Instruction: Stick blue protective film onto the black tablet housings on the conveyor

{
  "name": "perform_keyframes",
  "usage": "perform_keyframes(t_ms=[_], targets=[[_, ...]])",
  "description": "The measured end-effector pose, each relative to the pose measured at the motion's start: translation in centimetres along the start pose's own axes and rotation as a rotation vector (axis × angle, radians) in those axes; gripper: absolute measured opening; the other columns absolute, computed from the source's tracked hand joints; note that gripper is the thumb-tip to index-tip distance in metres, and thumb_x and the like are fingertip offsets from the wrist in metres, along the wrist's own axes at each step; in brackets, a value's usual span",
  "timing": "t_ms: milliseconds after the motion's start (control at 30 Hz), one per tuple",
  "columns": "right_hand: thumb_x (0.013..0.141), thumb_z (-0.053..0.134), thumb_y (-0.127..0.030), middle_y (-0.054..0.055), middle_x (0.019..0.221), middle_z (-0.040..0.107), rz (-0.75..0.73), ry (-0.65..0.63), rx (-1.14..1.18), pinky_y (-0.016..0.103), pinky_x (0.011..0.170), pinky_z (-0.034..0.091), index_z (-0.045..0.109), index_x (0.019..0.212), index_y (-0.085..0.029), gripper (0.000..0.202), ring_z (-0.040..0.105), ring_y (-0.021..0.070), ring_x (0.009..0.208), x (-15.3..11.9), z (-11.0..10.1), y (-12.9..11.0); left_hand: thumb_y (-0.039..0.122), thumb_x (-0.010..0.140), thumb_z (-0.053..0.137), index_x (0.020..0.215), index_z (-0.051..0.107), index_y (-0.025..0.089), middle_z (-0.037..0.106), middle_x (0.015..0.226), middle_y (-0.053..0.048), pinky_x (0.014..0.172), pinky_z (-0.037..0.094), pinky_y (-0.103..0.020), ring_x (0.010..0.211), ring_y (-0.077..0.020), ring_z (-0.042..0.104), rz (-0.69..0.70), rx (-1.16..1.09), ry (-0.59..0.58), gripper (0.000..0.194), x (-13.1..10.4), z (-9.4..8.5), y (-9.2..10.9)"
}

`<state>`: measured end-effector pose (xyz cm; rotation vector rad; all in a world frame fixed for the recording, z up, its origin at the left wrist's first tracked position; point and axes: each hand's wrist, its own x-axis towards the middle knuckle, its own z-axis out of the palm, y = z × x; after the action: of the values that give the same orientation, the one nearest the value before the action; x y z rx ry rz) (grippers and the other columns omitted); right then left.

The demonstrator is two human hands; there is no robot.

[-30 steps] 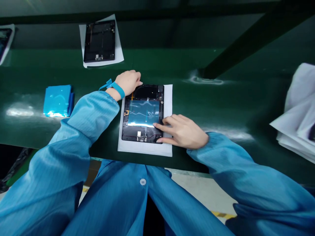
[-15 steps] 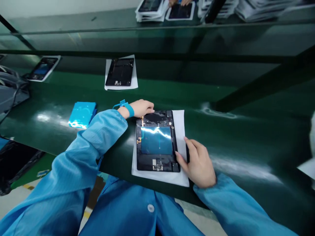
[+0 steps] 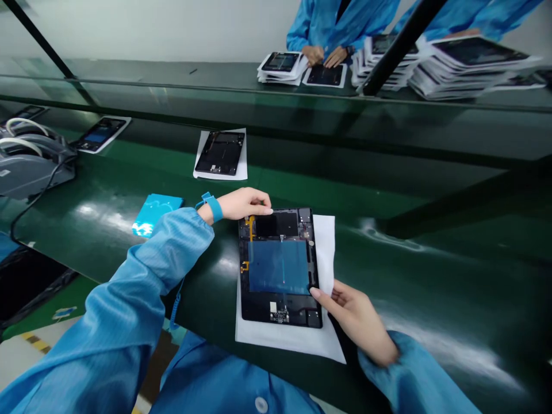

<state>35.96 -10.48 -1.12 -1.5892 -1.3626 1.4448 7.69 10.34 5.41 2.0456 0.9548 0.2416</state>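
An opened tablet (image 3: 263,307) lies in front of me, its insides facing up, with a blue film-covered battery (image 3: 279,267) in the middle and orange flex cables on the left. Under it is a white paper sheet (image 3: 325,253), showing at the right and bottom. My left hand (image 3: 246,203), a blue strap on its wrist, is closed with thumb and curled fingers at the tablet's top edge. The thumb of my right hand (image 3: 356,316) presses the lower right edge; its other fingers curl by the sheet's side, their tips partly hidden.
Blue film pieces (image 3: 157,211) lie left of my sleeve. Another opened tablet (image 3: 221,154) rests on paper farther back, with one more (image 3: 102,133) at left beside grey equipment (image 3: 30,167). Behind a rail, a co-worker's hands (image 3: 325,56) work among stacks of tablets (image 3: 470,66).
The view has tilted up, showing more of the co-workers. My right hand's fingers have curled in from the sheet's edge while its thumb stays at the tablet. The left hand remains at the top edge.
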Motion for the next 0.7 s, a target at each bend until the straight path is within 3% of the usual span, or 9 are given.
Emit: perform_keyframes(t_ms=[100, 200, 300, 400, 467, 533, 633, 700], targets=[[0.081, 0.07, -0.065, 0.007, 0.088, 0.078, -0.036, 0.045, 0.003, 0.036, 0.074, 0.06, 0.074, 0.095, -0.018, 0.049, 0.074, 0.0276, 0.084, 1.1, 0.3, -0.2, 0.046, 0.088, 0.068, 0.093, 0.075, 0.017, 0.072, 0.085, -0.003, 0.072, 0.049, -0.026, 0.075, -0.0141, 0.062, -0.079, -0.003, 0.094, 0.03, 0.5, -0.6, -1.3], [0.082, 0.067, -0.066, 0.006, 0.085, 0.076, -0.091, 0.117, -0.023, 0.035, 0.074, 0.058, 0.074, 0.093, -0.019, 0.049, 0.072, 0.0263, 0.082, 3.7, -0.3, -0.7, 0.04, 0.094, 0.064, 0.107, 0.073, 0.016, 0.075, 0.104, -0.008, 0.087, 0.052, -0.029, 0.093, -0.0183, 0.068, -0.27, 0.083, 0.38, 0.029, 1.0, -3.2, -3.6], [0.078, 0.066, -0.069, 0.006, 0.083, 0.075, -0.137, 0.251, -0.044, 0.036, 0.075, 0.057, 0.072, 0.087, -0.019, 0.052, 0.07, 0.0261, 0.082, 8.4, -2.0, -1.9, 0.029, 0.101, 0.052, 0.125, 0.065, 0.009, 0.068, 0.125, -0.019, 0.107, 0.047, -0.041, 0.118, -0.0272, 0.063, -0.574, 0.221, 0.724, 0.034, 0.8, -7.1, -6.5], [0.081, 0.063, -0.066, 0.007, 0.085, 0.074, -0.125, 0.408, -0.06, 0.036, 0.076, 0.055, 0.07, 0.089, -0.017, 0.05, 0.068, 0.0242, 0.082, 14.8, -4.3, -3.8, 0.027, 0.1, 0.057, 0.135, 0.057, 0.007, 0.055, 0.143, -0.024, 0.118, 0.038, -0.055, 0.137, -0.0346, 0.051, -0.843, 0.313, 0.901, 0.04, -0.1, -10.1, -8.8], [0.088, 0.06, -0.059, 0.007, 0.085, 0.072, -0.081, 0.523, -0.09, 0.035, 0.076, 0.054, 0.069, 0.088, -0.015, 0.044, 0.067, 0.0224, 0.082, 19.0, -6.0, -5.1, 0.035, 0.098, 0.064, 0.137, 0.057, 0.015, 0.054, 0.145, -0.015, 0.115, 0.044, -0.058, 0.135, -0.0313, 0.053, -0.948, 0.337, 0.92, 0.044, -0.5, -11.1, -9.6], [0.094, 0.06, -0.049, 0.006, 0.086, 0.07, -0.009, 0.61, -0.141, 0.035, 0.078, 0.054, 0.067, 0.086, -0.014, 0.037, 0.066, 0.0203, 0.082, 22.5, -7.7, -6.1, 0.039, 0.098, 0.065, 0.136, 0.058, 0.016, 0.057, 0.141, -0.012, 0.107, 0.052, -0.053, 0.126, -0.0274, 0.059, -0.955, 0.345, 0.892, 0.045, -0.7, -11.5, -9.8], [0.097, 0.064, -0.042, 0.004, 0.095, 0.069, 0.083, 0.67, -0.224, 0.036, 0.083, 0.056, 0.067, 0.098, -0.014, 0.028, 0.066, 0.0165, 0.087, 25.5, -9.9, -6.9, 0.039, 0.098, 0.066, 0.133, 0.059, 0.016, 0.061, 0.134, -0.012, 0.099, 0.058, -0.047, 0.117, -0.0244, 0.064, -0.809, 0.329, 0.795, 0.043, -0.2, -12.1, -9.8], [0.095, 0.068, -0.036, 0.008, 0.102, 0.069, 0.118, 0.682, -0.282, 0.04, 0.089, 0.055, 0.067, 0.101, -0.013, 0.023, 0.067, 0.0202, 0.096, 25.9, -10.6, -7.1, 0.04, 0.096, 0.068, 0.132, 0.059, 0.016, 0.062, 0.133, -0.011, 0.097, 0.059, -0.046, 0.114, -0.024, 0.065, -0.646, 0.306, 0.691, 0.044, 0.2, -12.7, -9.9]])
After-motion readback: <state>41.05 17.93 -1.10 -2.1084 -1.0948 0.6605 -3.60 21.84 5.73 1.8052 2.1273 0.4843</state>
